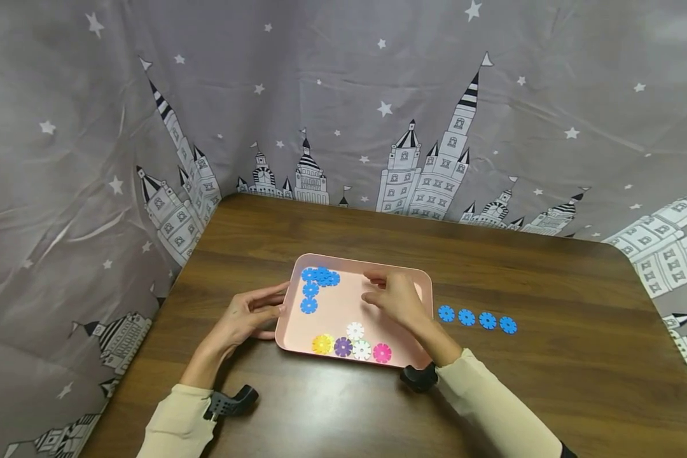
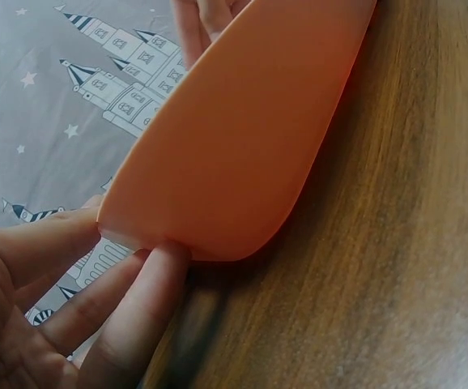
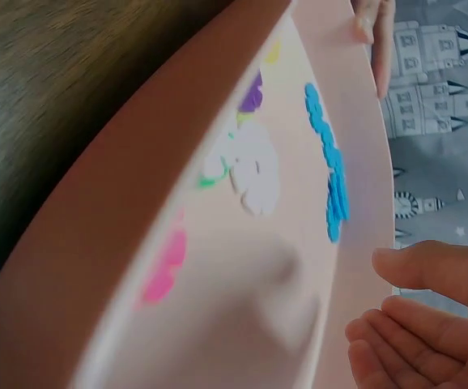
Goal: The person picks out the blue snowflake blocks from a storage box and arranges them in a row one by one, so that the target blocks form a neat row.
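Note:
My left hand (image 1: 242, 320) holds the left side of a shallow pink tray (image 1: 352, 302), thumb at the rim and fingers against the outer wall. In the left wrist view, fingertips touch the tray's end wall (image 2: 218, 162) near its bottom edge. Above the tray's right half hovers my right hand (image 1: 399, 298), its fingers loosely bent with nothing between them. Several blue notched discs (image 1: 309, 306) lie in the tray's far left corner, some overlapping. Along the near side are a yellow disc (image 1: 322, 344), a purple one (image 1: 343, 346), white ones (image 1: 355, 331) and a pink one (image 1: 382, 353).
On the wooden table (image 1: 549, 280), right of the tray, several blue discs (image 1: 466, 317) lie in a spaced row. A grey curtain (image 1: 343, 76) printed with castles and stars hangs behind and left of the table.

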Available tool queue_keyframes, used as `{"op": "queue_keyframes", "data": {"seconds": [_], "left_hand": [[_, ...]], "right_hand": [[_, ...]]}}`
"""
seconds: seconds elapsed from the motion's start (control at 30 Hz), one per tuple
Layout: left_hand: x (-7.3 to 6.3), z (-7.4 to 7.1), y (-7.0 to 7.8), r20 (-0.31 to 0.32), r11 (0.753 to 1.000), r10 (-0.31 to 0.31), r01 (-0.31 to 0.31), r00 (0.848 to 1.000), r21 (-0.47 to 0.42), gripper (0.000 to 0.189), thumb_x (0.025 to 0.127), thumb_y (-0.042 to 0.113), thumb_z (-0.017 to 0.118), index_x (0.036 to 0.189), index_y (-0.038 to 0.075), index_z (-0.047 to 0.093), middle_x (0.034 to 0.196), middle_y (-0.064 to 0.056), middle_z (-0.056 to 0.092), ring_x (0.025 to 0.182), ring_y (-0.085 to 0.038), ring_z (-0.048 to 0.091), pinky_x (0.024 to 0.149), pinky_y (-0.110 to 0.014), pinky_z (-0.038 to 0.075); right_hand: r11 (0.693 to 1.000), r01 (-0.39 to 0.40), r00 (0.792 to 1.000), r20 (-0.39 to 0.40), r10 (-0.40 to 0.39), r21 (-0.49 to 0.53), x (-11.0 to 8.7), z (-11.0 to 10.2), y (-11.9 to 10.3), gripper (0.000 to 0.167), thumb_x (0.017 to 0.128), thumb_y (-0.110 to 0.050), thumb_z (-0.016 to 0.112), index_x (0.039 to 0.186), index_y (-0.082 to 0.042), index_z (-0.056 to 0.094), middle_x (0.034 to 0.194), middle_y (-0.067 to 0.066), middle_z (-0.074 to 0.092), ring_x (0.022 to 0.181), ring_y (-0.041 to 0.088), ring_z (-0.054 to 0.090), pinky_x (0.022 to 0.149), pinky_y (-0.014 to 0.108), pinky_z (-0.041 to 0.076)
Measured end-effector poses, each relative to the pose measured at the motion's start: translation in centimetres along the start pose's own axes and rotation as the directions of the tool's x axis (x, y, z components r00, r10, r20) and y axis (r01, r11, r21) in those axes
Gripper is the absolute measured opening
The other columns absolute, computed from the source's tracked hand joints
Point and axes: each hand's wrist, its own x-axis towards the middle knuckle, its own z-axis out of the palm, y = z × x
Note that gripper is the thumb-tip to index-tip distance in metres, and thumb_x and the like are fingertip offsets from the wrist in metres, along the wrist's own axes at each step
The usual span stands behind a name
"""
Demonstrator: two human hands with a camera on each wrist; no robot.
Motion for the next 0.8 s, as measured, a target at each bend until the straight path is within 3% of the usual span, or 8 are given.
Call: {"op": "queue_keyframes", "data": {"seconds": [0.3, 0.63, 0.8], "left_hand": [[-0.1, 0.0, 0.1, 0.002, 1.000, -0.006, 0.006, 1.000, -0.005, 0.057, 0.092, 0.006, 0.067, 0.146, 0.005, 0.047, 0.139, -0.028, 0.050, 0.111, -0.031, 0.063, 0.071, -0.049, 0.059], [0.0, 0.0, 0.0, 0.005, 1.000, -0.012, 0.012, 1.000, -0.023, 0.056, 0.093, 0.004, 0.066, 0.146, 0.005, 0.048, 0.139, -0.027, 0.050, 0.112, -0.032, 0.061, 0.072, -0.049, 0.059], [-0.1, -0.3, 0.1, 0.016, 1.000, 0.005, -0.005, 1.000, -0.021, 0.057, 0.093, 0.002, 0.065, 0.146, 0.002, 0.046, 0.139, -0.030, 0.049, 0.113, -0.035, 0.061, 0.072, -0.049, 0.059]], "right_hand": [[0.998, 0.057, 0.997, 0.059, -0.055, -0.020, 1.6, 2.3, -1.7, 0.043, 0.079, -0.005, 0.078, 0.119, 0.004, 0.068, 0.115, 0.019, 0.069, 0.107, 0.032, 0.064, 0.092, 0.044, 0.054], [0.992, 0.100, 0.992, 0.083, -0.093, -0.082, 2.9, 3.9, -2.2, 0.044, 0.077, -0.004, 0.079, 0.118, 0.006, 0.068, 0.111, 0.019, 0.070, 0.098, 0.028, 0.064, 0.087, 0.041, 0.055], [0.988, 0.123, 0.989, 0.090, -0.114, -0.096, 3.3, 4.2, -2.5, 0.043, 0.075, -0.005, 0.080, 0.116, 0.004, 0.070, 0.096, 0.014, 0.071, 0.079, 0.020, 0.055, 0.070, 0.029, 0.049]]}}
